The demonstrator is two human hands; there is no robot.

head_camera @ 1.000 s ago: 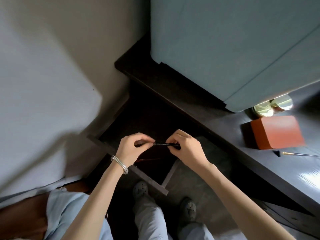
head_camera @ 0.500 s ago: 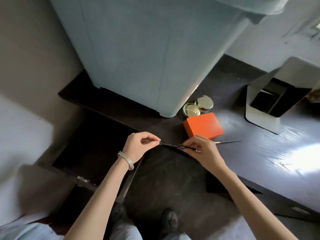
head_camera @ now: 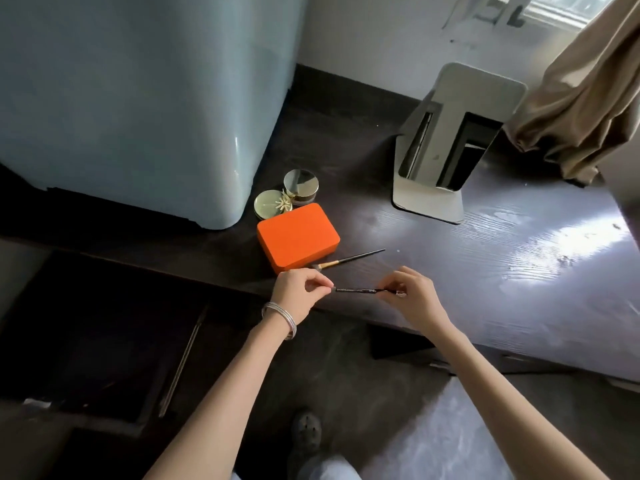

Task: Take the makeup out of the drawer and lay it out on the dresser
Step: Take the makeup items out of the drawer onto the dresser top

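Left hand (head_camera: 300, 293) and right hand (head_camera: 412, 295) pinch opposite ends of a thin black makeup pencil (head_camera: 360, 290), lying level left-to-right along the dark wooden dresser (head_camera: 485, 271) edge.

A home bedroom: dark dresser (head_camera: 485, 271), standing mirror (head_camera: 450, 140), curtain (head_camera: 581, 98), makeup compacts (head_camera: 277, 199).

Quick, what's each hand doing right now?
Left hand: pinching one end of the thin black makeup pencil.
Right hand: pinching its other end.

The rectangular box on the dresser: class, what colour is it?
Plain bright orange; the box shows best in the head view.
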